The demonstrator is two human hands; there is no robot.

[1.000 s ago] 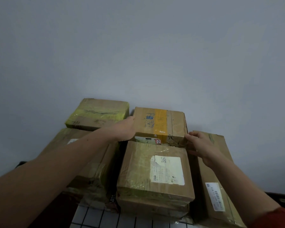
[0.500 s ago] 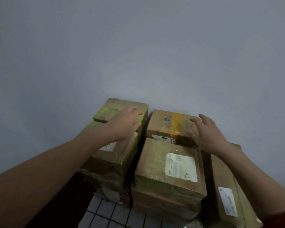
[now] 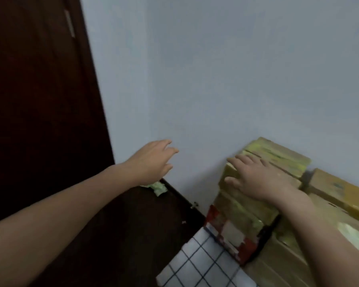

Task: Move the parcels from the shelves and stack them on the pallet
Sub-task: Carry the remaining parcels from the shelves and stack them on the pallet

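Pale, smooth wall (image 3: 216, 79) backs boxy, glossy-taped cardboard parcels (image 3: 278, 155); right hand (image 3: 257, 179) lies flat on them, fingers spread; left hand (image 3: 151, 160) hovers loose, empty.

Two hands (image 3: 151, 162) (image 3: 255, 179), roughly six parcels (image 3: 278, 158) (image 3: 247, 204) (image 3: 230, 239) (image 3: 340, 191) (image 3: 344, 214) (image 3: 282, 264), one door (image 3: 39, 100)

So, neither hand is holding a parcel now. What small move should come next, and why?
Probably lift the right hand off the yellow-taped parcels and go to fetch another one. That hand only lies flat on top of them, the left hand hangs open before the wall, and they sit stacked, so nothing here seems left to do.
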